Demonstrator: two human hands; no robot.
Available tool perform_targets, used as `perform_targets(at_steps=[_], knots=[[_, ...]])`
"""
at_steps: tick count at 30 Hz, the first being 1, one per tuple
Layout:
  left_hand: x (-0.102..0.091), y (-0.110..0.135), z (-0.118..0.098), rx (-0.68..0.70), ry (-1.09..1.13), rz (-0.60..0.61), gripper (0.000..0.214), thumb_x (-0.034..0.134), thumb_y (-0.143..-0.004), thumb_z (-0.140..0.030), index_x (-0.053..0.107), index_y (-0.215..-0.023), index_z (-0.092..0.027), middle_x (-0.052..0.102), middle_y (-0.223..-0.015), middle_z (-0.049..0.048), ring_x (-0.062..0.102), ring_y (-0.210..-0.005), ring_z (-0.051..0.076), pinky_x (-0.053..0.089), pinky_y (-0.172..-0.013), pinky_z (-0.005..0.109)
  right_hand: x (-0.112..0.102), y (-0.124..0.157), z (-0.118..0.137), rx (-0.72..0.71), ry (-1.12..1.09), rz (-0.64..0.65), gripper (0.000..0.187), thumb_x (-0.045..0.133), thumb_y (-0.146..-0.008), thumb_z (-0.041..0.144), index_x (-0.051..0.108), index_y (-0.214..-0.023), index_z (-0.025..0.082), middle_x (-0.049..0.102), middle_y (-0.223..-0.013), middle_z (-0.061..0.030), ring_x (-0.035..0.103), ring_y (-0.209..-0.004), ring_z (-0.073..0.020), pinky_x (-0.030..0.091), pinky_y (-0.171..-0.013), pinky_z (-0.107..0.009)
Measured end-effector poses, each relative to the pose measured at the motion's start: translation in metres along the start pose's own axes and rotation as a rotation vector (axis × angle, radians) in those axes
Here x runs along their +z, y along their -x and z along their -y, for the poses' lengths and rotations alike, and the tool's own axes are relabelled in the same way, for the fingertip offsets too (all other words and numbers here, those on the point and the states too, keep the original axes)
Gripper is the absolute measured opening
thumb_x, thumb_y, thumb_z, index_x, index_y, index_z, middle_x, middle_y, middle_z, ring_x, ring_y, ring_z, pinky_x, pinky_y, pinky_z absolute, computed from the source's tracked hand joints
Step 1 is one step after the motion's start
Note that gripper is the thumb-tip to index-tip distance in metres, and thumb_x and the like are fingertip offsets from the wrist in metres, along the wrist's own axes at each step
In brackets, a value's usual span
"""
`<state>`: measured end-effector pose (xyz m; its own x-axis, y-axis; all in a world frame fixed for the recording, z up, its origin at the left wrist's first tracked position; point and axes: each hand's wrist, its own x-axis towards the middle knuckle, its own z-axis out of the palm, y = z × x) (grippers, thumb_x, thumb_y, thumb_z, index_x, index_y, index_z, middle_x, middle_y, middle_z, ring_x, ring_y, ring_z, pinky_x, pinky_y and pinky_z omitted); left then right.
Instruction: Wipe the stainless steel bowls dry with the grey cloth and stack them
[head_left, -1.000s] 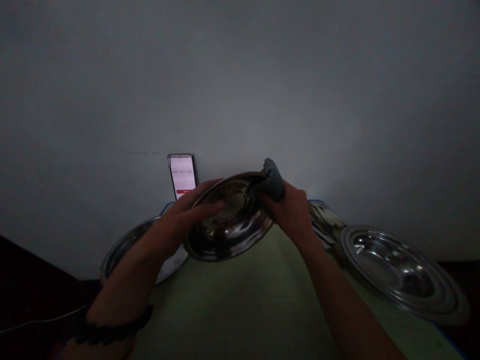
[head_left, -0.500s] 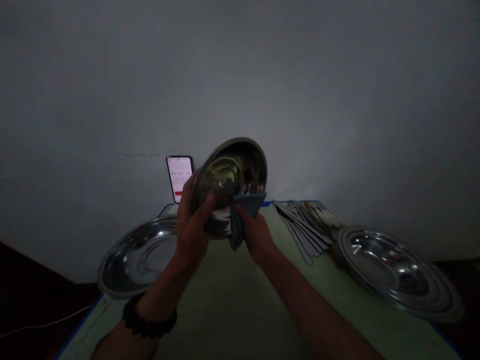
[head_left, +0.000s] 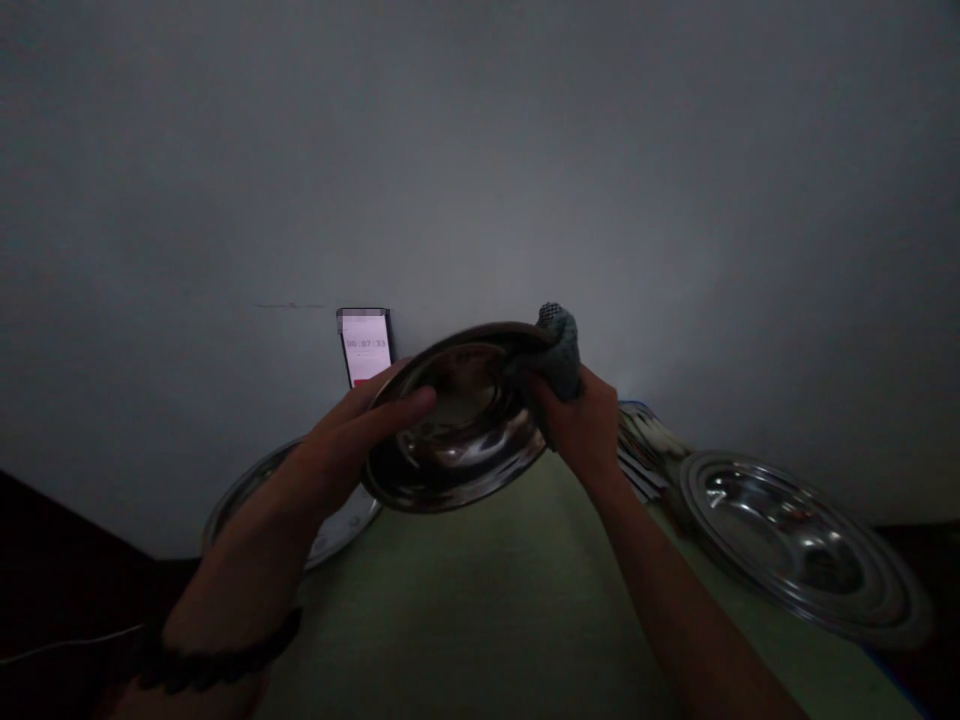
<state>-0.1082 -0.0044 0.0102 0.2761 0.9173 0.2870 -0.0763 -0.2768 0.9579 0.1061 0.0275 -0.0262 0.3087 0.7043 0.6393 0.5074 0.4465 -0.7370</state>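
Observation:
A shiny steel plate (head_left: pixel 457 450) is held up above the green table (head_left: pixel 480 600), tilted with its inside facing me. My left hand (head_left: pixel 352 440) grips its left rim, thumb lying across the inside. My right hand (head_left: pixel 581 425) clutches a grey-blue cloth (head_left: pixel 559 350) pressed against the plate's upper right rim. A dark beaded bracelet (head_left: pixel 217 655) circles my left wrist.
A steel plate (head_left: pixel 334 525) lies on the table at the left, partly behind my left arm. Another large steel plate (head_left: pixel 802 550) lies at the right. Several pieces of cutlery (head_left: pixel 649 450) lie between. A lit phone (head_left: pixel 366 345) leans against the grey wall.
The plate has gone from nearly upright to a flatter tilt. My right hand with the cloth moved from the lower rim up to the upper right rim.

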Motion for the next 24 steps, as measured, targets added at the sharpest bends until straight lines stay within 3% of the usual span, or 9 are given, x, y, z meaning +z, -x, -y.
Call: perform_targets(at_steps=[3, 6, 10, 13, 16, 18, 19, 22, 24], knots=[[0.01, -0.003, 0.001, 0.109, -0.002, -0.099, 0.032, 0.075, -0.071, -0.046, 0.076, -0.092, -0.021, 0.076, -0.083, 0.0054, 0.069, -0.097, 0.03, 0.056, -0.083, 0.038, 0.012, 0.006, -0.005, 0.178, -0.112, -0.026, 0.048, 0.059, -0.076, 0.06, 0.067, -0.066, 0.014, 0.058, -0.054, 0.0005, 0.052, -0.058, -0.0145, 0.037, -0.054, -0.026], [0.022, -0.007, 0.007, 0.183, 0.094, -0.211, 0.032, 0.076, -0.069, -0.047, 0.075, -0.087, -0.021, 0.074, -0.079, 0.0045, 0.069, -0.098, 0.03, 0.057, -0.084, 0.041, 0.027, 0.016, -0.008, 0.386, -0.268, 0.038, 0.054, 0.058, -0.074, 0.067, 0.066, -0.064, 0.015, 0.062, -0.057, -0.0018, 0.058, -0.063, -0.0172, 0.04, -0.055, -0.027], [0.039, -0.013, 0.025, 0.32, 0.223, -0.418, 0.037, 0.075, -0.069, -0.047, 0.072, -0.098, -0.025, 0.074, -0.097, 0.0023, 0.065, -0.107, 0.027, 0.054, -0.091, 0.038, 0.055, 0.041, -0.002, 0.72, -0.544, 0.167, 0.055, 0.058, -0.073, 0.069, 0.07, -0.075, 0.015, 0.071, -0.071, -0.0069, 0.066, -0.074, -0.021, 0.048, -0.063, -0.029], [0.039, -0.016, 0.033, 0.336, 0.198, -0.452, 0.039, 0.072, -0.073, -0.042, 0.066, -0.109, -0.026, 0.07, -0.112, 0.0011, 0.061, -0.114, 0.025, 0.049, -0.098, 0.036, 0.069, 0.052, -0.001, 0.803, -0.781, 0.273, 0.048, 0.061, -0.075, 0.06, 0.071, -0.091, 0.016, 0.075, -0.086, -0.0087, 0.069, -0.086, -0.022, 0.052, -0.074, -0.032], [0.024, -0.016, 0.023, 0.24, 0.145, -0.305, 0.048, 0.075, -0.07, -0.034, 0.062, -0.115, -0.023, 0.069, -0.113, 0.004, 0.061, -0.114, 0.028, 0.049, -0.098, 0.041, 0.063, 0.044, -0.007, 0.736, -0.814, 0.333, 0.043, 0.068, -0.072, 0.05, 0.07, -0.098, 0.016, 0.075, -0.096, -0.0091, 0.069, -0.094, -0.0221, 0.052, -0.085, -0.034], [0.011, -0.012, 0.009, 0.17, 0.115, -0.203, 0.057, 0.081, -0.059, -0.028, 0.065, -0.112, -0.017, 0.071, -0.106, 0.0082, 0.062, -0.112, 0.035, 0.052, -0.094, 0.045, 0.05, 0.031, -0.012, 0.648, -0.703, 0.306, 0.039, 0.068, -0.072, 0.046, 0.07, -0.096, 0.016, 0.075, -0.096, -0.0094, 0.069, -0.094, -0.0229, 0.052, -0.085, -0.036], [0.006, -0.01, 0.001, 0.107, 0.128, -0.141, 0.057, 0.079, -0.06, -0.032, 0.065, -0.114, -0.017, 0.072, -0.101, 0.0086, 0.062, -0.112, 0.036, 0.053, -0.091, 0.047, 0.041, 0.024, -0.014, 0.577, -0.623, 0.278, 0.036, 0.068, -0.072, 0.044, 0.069, -0.095, 0.016, 0.075, -0.096, -0.0091, 0.068, -0.092, -0.023, 0.052, -0.083, -0.036], [-0.001, -0.002, -0.015, 0.001, 0.14, -0.097, 0.061, 0.07, -0.068, -0.04, 0.06, -0.124, -0.018, 0.073, -0.1, 0.01, 0.064, -0.109, 0.038, 0.056, -0.084, 0.048, 0.018, 0.008, -0.013, 0.234, -0.34, 0.258, 0.031, 0.065, -0.074, 0.039, 0.067, -0.096, 0.017, 0.073, -0.091, -0.0069, 0.065, -0.084, -0.021, 0.05, -0.075, -0.034], [0.002, 0.001, -0.017, -0.038, 0.071, -0.076, 0.059, 0.071, -0.072, -0.039, 0.059, -0.128, -0.024, 0.073, -0.109, 0.0089, 0.066, -0.105, 0.035, 0.058, -0.079, 0.042, 0.009, 0.004, -0.009, 0.007, -0.148, 0.301, 0.024, 0.064, -0.077, 0.035, 0.067, -0.092, 0.017, 0.072, -0.083, -0.0051, 0.062, -0.076, -0.0192, 0.048, -0.07, -0.031]])
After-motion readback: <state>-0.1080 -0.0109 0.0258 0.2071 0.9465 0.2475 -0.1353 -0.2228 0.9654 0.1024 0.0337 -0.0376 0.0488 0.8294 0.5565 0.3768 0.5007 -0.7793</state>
